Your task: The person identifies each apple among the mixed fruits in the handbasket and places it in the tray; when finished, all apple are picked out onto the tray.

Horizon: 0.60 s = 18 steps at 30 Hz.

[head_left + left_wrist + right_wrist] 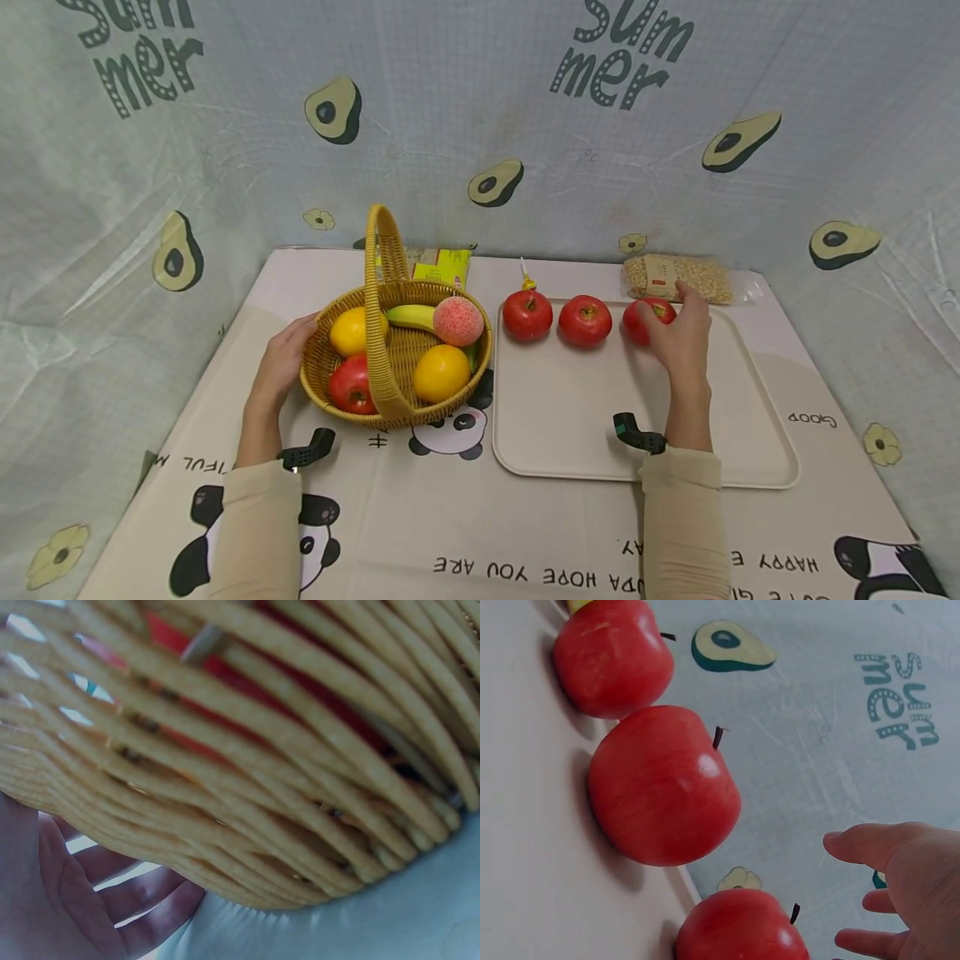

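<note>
A wicker basket (pixel 372 312) with a tall handle stands on the left of the table. It holds a red apple (pixel 352 385), two orange-yellow fruits (pixel 442 374), a banana (pixel 411 316) and a pinkish peach (pixel 458 322). My left hand (pixel 281 367) touches the basket's left side with extended fingers, seen low in the left wrist view. Three red apples stand along the far edge of a beige tray (pixel 570 417): left (pixel 527 316), middle (pixel 585 322) and right (pixel 636 325). Beside the right apple is my right hand (pixel 686 337), fingers spread; the right wrist view shows a gap between them.
A bag of pale grains (pixel 678 278) lies behind the tray's far right. Behind the basket is a yellow-green packet (pixel 450 267), partly hidden. A small yellow item (pixel 528 282) shows behind the left apple. Patterned curtains (pixel 480 108) enclose the table's back and sides.
</note>
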Each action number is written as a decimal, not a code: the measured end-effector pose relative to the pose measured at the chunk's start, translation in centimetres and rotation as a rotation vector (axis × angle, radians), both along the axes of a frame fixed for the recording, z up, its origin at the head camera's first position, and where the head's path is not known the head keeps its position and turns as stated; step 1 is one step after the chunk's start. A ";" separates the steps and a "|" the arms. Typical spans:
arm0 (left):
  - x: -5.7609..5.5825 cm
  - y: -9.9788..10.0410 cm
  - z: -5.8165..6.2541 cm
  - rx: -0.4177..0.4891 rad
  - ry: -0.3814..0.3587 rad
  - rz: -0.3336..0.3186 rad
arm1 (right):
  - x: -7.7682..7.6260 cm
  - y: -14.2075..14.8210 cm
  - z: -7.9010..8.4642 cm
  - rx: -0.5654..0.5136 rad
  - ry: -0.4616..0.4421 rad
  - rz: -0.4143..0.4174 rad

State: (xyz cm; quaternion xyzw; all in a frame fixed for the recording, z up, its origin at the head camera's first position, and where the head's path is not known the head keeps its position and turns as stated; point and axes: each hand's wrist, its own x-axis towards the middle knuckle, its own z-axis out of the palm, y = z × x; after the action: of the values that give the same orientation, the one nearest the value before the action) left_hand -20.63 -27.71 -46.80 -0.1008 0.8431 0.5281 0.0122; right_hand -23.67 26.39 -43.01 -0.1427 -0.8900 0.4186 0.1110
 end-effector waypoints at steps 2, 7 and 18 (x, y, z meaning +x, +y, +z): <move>0.0 0.0 0.0 0.002 0.001 -0.001 | 0.0 -0.1 0.1 0.000 0.008 0.002; 0.0 0.0 0.1 0.005 0.000 -0.004 | 0.0 -0.3 0.2 -0.001 0.029 0.020; 0.0 0.1 0.0 0.011 -0.008 0.008 | 0.1 -0.4 0.3 0.026 0.030 0.044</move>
State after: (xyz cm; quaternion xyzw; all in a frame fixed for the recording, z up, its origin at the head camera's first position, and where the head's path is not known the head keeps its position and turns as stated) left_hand -20.65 -27.64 -46.75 -0.1065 0.8397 0.5324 0.0139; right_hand -23.58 25.99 -42.69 -0.1152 -0.8966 0.4114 0.1169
